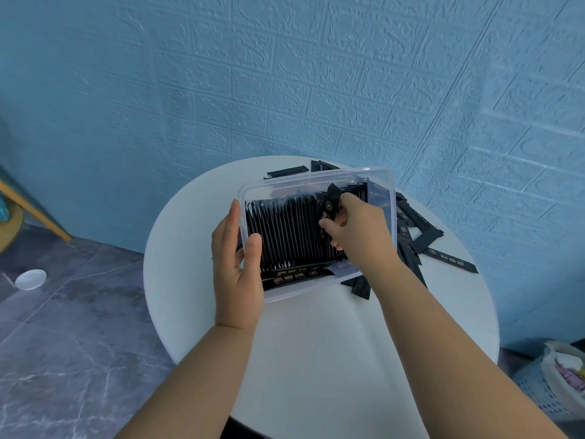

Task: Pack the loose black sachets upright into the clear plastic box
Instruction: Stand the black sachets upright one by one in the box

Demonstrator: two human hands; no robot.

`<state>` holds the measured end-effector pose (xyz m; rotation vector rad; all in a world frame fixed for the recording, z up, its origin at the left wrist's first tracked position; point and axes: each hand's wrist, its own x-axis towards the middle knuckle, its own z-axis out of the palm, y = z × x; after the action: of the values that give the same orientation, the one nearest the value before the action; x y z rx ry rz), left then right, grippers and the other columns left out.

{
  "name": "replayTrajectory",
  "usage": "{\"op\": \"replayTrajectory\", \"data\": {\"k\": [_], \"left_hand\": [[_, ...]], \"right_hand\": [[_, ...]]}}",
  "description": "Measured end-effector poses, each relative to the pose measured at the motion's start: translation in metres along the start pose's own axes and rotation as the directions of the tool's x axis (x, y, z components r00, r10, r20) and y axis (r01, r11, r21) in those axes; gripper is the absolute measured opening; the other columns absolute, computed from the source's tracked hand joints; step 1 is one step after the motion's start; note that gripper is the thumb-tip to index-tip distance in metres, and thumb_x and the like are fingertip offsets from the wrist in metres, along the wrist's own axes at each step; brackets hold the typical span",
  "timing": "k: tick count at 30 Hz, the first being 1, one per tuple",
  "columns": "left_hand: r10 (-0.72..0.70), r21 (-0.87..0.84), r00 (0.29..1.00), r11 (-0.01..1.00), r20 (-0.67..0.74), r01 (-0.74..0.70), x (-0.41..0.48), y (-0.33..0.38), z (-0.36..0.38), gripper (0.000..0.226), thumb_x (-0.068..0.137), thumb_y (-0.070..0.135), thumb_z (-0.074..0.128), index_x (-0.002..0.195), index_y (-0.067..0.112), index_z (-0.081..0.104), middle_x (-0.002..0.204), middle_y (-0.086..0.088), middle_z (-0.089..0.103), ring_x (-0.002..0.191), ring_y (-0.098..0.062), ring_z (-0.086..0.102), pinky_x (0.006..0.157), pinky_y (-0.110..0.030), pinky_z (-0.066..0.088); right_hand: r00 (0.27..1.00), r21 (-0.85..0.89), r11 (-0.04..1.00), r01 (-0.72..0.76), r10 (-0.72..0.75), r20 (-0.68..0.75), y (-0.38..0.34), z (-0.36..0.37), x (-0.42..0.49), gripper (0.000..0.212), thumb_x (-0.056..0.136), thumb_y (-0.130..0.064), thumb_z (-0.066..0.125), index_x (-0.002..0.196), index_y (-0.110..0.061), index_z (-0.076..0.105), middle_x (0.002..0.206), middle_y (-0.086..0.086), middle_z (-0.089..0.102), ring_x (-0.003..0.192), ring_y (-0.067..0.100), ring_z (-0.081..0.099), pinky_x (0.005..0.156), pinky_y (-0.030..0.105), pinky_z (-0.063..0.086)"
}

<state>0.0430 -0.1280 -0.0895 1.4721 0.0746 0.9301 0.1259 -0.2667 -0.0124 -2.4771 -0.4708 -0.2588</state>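
Sachet (pixel 331 202) pinched in right hand (pixel 357 228), half hidden; left hand (pixel 237 274) grips clear box (pixel 300 184).

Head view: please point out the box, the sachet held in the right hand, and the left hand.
box (pixel 285 186), head view, on its far wall.
sachet (pixel 330 204), head view, on its upper end.
left hand (pixel 235 267), head view, on the back of the hand.

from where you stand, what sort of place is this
Probably a room at home: small round white table, blue brick-embossed wall, plastic basket on the marble-look floor.
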Motion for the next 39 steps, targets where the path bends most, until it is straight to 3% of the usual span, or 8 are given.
{"op": "replayTrajectory", "data": {"k": [3, 8, 13, 20, 27, 31, 36, 39], "left_hand": [[0.003, 0.009, 1.000, 1.000, -0.003, -0.003, 0.000, 0.000, 0.000, 0.042, 0.091, 0.037, 0.041, 0.131, 0.043, 0.030, 0.132, 0.023, 0.035, 0.123, 0.018, 0.034, 0.093, 0.001, 0.027], [-0.003, 0.010, 1.000, 1.000, -0.006, 0.003, 0.000, 0.001, 0.002, 0.043, 0.094, 0.024, 0.041, 0.130, 0.043, 0.029, 0.131, 0.023, 0.034, 0.121, 0.019, 0.034, 0.092, 0.002, 0.027], [0.001, 0.004, 1.000, 1.000, -0.003, -0.001, 0.001, 0.001, 0.001, 0.041, 0.093, 0.035, 0.044, 0.130, 0.044, 0.029, 0.132, 0.023, 0.035, 0.124, 0.016, 0.033, 0.093, 0.001, 0.028], [-0.004, 0.008, 1.000, 1.000, -0.001, 0.004, 0.000, 0.001, 0.001, 0.041, 0.094, 0.031, 0.043, 0.130, 0.043, 0.029, 0.132, 0.024, 0.034, 0.123, 0.019, 0.032, 0.093, 0.002, 0.027], [0.000, -0.001, 1.000, 1.000, -0.010, 0.000, 0.001, 0.002, 0.002, 0.042, 0.093, 0.026, 0.043, 0.130, 0.041, 0.029, 0.130, 0.022, 0.035, 0.120, 0.021, 0.033, 0.090, 0.002, 0.028], [0.005, 0.001, 1.000, 1.000, -0.014, -0.005, 0.000, 0.001, 0.002, 0.042, 0.093, 0.025, 0.042, 0.130, 0.041, 0.029, 0.129, 0.021, 0.036, 0.120, 0.021, 0.034, 0.090, 0.002, 0.029], [-0.010, 0.008, 1.000, 1.000, -0.009, 0.010, 0.000, 0.001, 0.001, 0.042, 0.091, 0.037, 0.043, 0.130, 0.046, 0.029, 0.130, 0.022, 0.036, 0.121, 0.019, 0.034, 0.091, 0.002, 0.028], [-0.010, 0.017, 1.000, 1.000, -0.010, 0.010, 0.000, 0.001, 0.000, 0.041, 0.093, 0.032, 0.044, 0.129, 0.046, 0.029, 0.129, 0.022, 0.036, 0.120, 0.020, 0.034, 0.090, 0.003, 0.027]], "right_hand": [[0.998, 0.083, 0.995, -0.051, 0.049, 0.029, 0.002, 0.004, -0.004, 0.034, 0.086, -0.020, 0.068, 0.110, -0.012, 0.045, 0.069, 0.000, 0.059, 0.054, 0.019, 0.060, 0.066, 0.039, 0.055], [0.999, 0.164, 0.986, 0.000, 0.007, -0.047, 0.002, 0.004, -0.007, 0.012, 0.093, -0.024, 0.057, 0.092, -0.014, 0.050, 0.068, 0.002, 0.059, 0.059, 0.022, 0.063, 0.066, 0.042, 0.055], [0.998, 0.107, 0.993, -0.051, 0.048, 0.030, 0.006, 0.008, -0.006, 0.017, 0.090, -0.023, 0.062, 0.079, -0.012, 0.054, 0.062, -0.001, 0.057, 0.052, 0.013, 0.059, 0.058, 0.030, 0.053], [0.996, 0.312, 0.946, -0.090, 0.083, 0.036, 0.012, 0.007, -0.006, 0.011, 0.087, -0.011, 0.065, 0.081, -0.012, 0.057, 0.067, 0.002, 0.059, 0.051, 0.008, 0.060, 0.056, 0.023, 0.057], [0.990, 0.262, 0.957, -0.129, 0.109, 0.089, 0.009, 0.014, -0.007, 0.008, 0.089, -0.014, 0.063, 0.082, -0.017, 0.060, 0.067, -0.003, 0.059, 0.055, 0.008, 0.059, 0.061, 0.023, 0.055], [1.000, 0.174, 0.985, 0.015, -0.018, 0.020, 0.012, 0.010, -0.017, 0.006, 0.085, -0.022, 0.068, 0.083, -0.024, 0.062, 0.069, -0.014, 0.056, 0.062, 0.003, 0.052, 0.062, 0.022, 0.049], [0.886, -0.059, 0.961, 0.270, -0.224, 0.406, 0.006, 0.006, -0.026, 0.025, 0.084, -0.029, 0.068, 0.109, -0.024, 0.069, 0.099, -0.010, 0.062, 0.087, -0.003, 0.052, 0.081, 0.019, 0.044], [0.867, -0.131, 0.942, 0.308, -0.221, 0.446, 0.004, 0.009, -0.026, 0.024, 0.088, -0.027, 0.063, 0.112, -0.023, 0.068, 0.107, -0.005, 0.061, 0.099, 0.010, 0.055, 0.088, 0.031, 0.047]]}}
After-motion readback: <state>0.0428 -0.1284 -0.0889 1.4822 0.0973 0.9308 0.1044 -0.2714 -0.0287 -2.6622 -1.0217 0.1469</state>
